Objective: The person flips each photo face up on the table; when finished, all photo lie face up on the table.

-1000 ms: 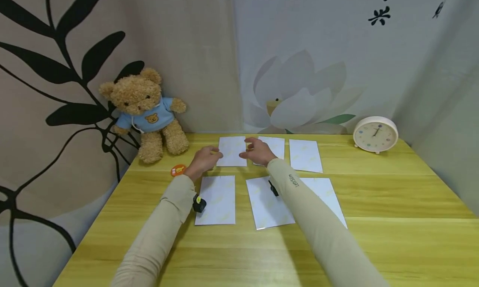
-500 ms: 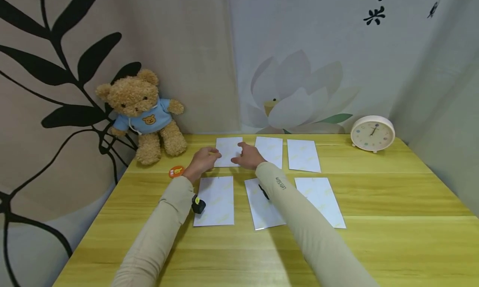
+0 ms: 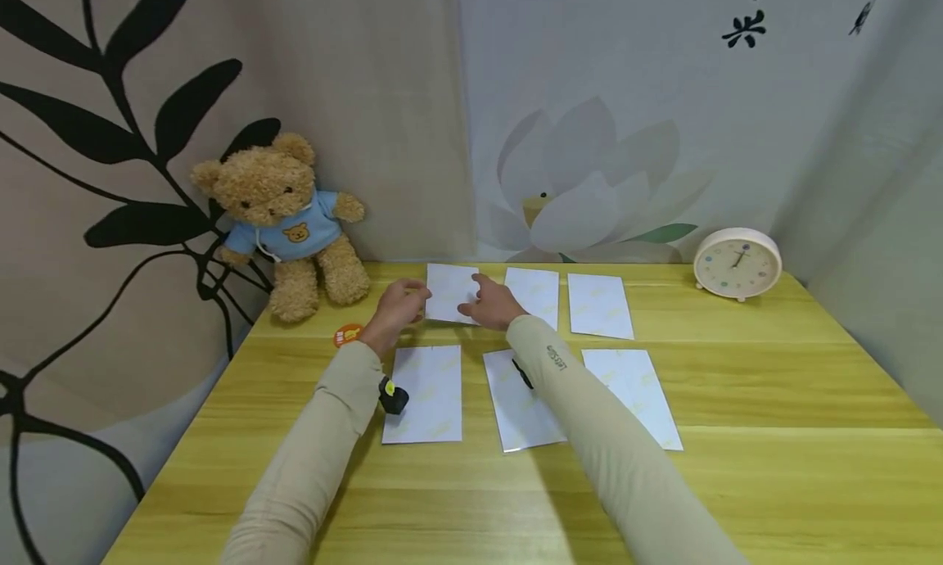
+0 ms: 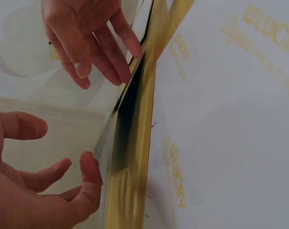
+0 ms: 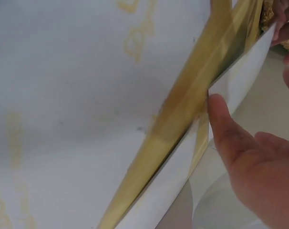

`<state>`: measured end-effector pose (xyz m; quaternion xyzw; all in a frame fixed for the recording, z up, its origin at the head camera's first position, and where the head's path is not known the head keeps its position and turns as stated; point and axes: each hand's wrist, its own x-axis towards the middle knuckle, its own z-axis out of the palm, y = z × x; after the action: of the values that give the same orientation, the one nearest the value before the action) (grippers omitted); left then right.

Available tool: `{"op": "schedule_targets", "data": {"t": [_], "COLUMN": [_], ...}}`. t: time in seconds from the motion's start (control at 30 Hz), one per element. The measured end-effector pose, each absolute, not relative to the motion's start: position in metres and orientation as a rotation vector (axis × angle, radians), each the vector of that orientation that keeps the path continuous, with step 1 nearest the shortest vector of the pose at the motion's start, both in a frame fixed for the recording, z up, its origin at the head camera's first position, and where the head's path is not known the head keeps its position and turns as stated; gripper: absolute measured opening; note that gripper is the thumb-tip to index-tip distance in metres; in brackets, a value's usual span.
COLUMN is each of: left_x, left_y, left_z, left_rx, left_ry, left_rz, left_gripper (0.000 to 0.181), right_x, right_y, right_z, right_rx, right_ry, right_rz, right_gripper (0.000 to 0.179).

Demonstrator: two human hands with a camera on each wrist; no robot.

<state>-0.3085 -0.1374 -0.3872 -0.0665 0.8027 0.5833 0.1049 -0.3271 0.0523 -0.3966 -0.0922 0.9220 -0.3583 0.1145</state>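
The back-left white card (image 3: 445, 293) is tilted, its near edge raised off the wooden table, between my two hands. My left hand (image 3: 398, 313) holds it at its left edge with bent fingers. On its right side my right hand (image 3: 494, 305) pinches it, the thumb (image 5: 218, 106) at a corner in the right wrist view and the other fingers partly hidden. A dark strip shows under the raised card in the left wrist view. Nearer me lies a front-left white card (image 4: 221, 143) with faint yellow print, below my left wrist.
Two more cards, a middle one (image 3: 536, 291) and a right one (image 3: 600, 307), lie in the back row. A front-middle card (image 3: 516, 409) and front-right card (image 3: 639, 397) lie nearer. A teddy bear (image 3: 283, 213), an orange round sticker (image 3: 348, 334) and a clock (image 3: 738, 264) are around them.
My right hand has shifted left onto the back-left card, uncovering the back-middle card. That back-left card, flat before, now has its near edge lifted and tilted.
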Motion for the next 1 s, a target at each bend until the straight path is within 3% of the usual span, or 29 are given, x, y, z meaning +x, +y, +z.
{"op": "schedule_targets", "data": {"t": [0.53, 1.0], "left_x": [-0.314, -0.312], "left_y": [-0.132, -0.127], "left_z": [-0.383, -0.383], "left_rx": [-0.102, 0.064], "left_ry": [2.248, 2.15], "left_rz": [1.985, 2.032], "left_gripper": [0.051, 0.047], "right_x": [-0.324, -0.322], "right_y": [0.049, 0.047], "right_z": [-0.38, -0.377], "right_rx": [-0.497, -0.453], "right_ry": [2.75, 2.71], "right_rz": [-1.01, -1.055], "right_gripper": [0.057, 0.056]}}
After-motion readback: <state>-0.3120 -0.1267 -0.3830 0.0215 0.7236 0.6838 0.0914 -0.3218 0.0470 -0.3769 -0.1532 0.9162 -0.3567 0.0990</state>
